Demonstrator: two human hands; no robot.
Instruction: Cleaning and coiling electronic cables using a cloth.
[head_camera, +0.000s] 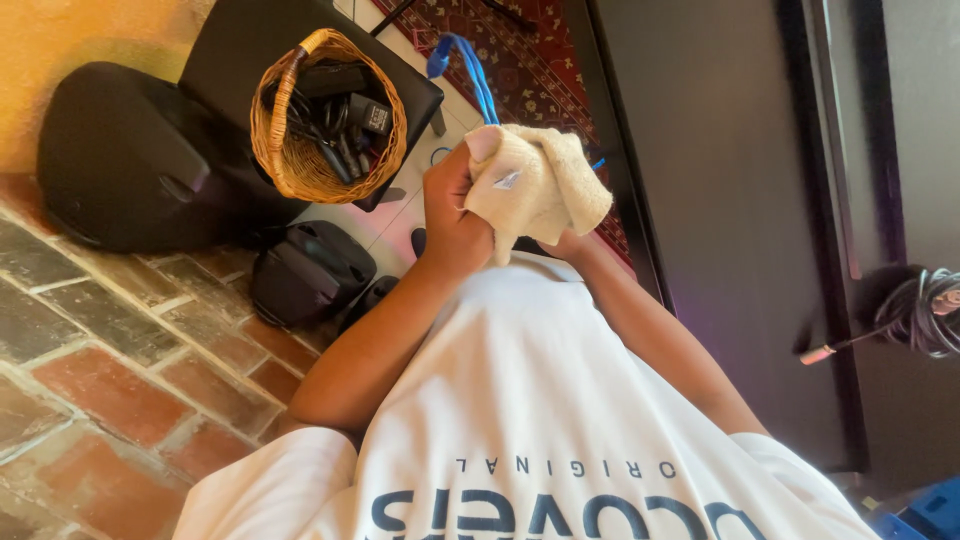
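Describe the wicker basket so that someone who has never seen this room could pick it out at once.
Start at the yellow wall above the brick floor. Beside the big rounded black case stands a dark flat-topped stand, and the wicker basket sits on it, up and left of the left hand gripping the cream cloth. It is the only woven tan thing among black ones, full of black cables and chargers.

Brick floor (110, 390) with grey and red pavers, yellow wall (90, 35) top left. Wicker basket (300, 165) of cables on a black stool (230, 50); patterned red rug (520, 50) behind. Dark cabinet (720, 200) on the right, warm daylight.

single head view, looking steeply down, close over torso
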